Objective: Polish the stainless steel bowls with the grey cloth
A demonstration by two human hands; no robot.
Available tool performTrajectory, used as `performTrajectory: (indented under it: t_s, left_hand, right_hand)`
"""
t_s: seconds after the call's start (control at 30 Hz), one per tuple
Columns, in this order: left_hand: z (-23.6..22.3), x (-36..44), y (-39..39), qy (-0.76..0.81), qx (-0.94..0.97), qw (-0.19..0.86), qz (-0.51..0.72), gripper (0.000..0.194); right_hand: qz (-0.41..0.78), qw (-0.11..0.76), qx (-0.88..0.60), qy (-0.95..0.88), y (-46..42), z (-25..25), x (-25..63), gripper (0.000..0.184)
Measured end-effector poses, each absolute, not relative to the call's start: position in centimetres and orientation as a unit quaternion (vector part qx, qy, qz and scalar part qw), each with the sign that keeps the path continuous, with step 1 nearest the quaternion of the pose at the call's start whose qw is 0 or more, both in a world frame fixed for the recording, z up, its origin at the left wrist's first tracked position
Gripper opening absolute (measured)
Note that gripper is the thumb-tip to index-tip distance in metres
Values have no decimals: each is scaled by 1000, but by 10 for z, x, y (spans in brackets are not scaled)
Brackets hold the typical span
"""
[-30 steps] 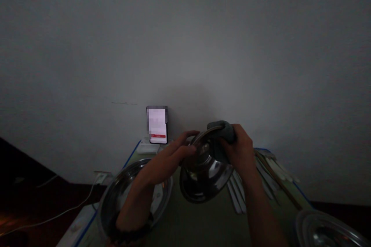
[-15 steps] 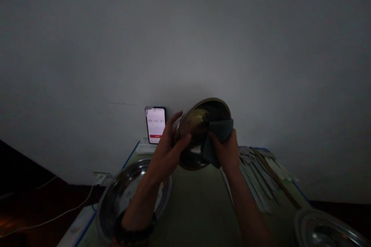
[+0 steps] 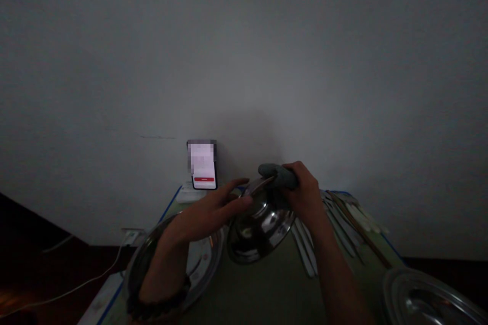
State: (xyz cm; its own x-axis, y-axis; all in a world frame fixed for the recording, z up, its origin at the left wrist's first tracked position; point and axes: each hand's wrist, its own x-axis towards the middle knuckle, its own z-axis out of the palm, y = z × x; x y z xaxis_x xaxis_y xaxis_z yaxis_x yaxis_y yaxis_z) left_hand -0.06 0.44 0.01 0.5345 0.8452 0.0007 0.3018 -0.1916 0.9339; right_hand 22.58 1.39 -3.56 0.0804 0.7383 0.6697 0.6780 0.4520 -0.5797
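Observation:
A shiny steel bowl (image 3: 256,226) is held above the table, tilted with its outer side toward me. My left hand (image 3: 213,208) steadies its left rim, fingers curled on the edge. My right hand (image 3: 303,194) presses a folded grey cloth (image 3: 277,174) over the bowl's far rim, fingers closed round the cloth. A dark beaded bracelet sits on my left wrist.
A large steel basin (image 3: 198,264) lies under my left forearm. Another steel bowl (image 3: 423,299) sits at the lower right. Several flat utensils (image 3: 343,223) lie in a row on the right. A lit phone (image 3: 203,164) leans against the wall. The table (image 3: 267,289) has blue-taped edges.
The bowl, raised and turned up toward the wall half a second ago, has come back down and tilted over. Both hands followed it; the cloth now sits on the upper rim.

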Motion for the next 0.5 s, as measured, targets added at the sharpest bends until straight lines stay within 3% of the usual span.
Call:
performTrajectory:
  t_s: [0.3,0.4,0.5]
  left_hand:
    - [4,0,6,381,739,453,321,47]
    - [2,-5,10,399,710,444,373,61]
    - [-3,-5,14,356,670,500,417,78]
  right_hand:
    - [89,547,-594,-583,17,-39,221,25]
    - [143,560,-612,-541,21,-43,222,35]
    - [183,596,-610,-490,26,-50,216,40]
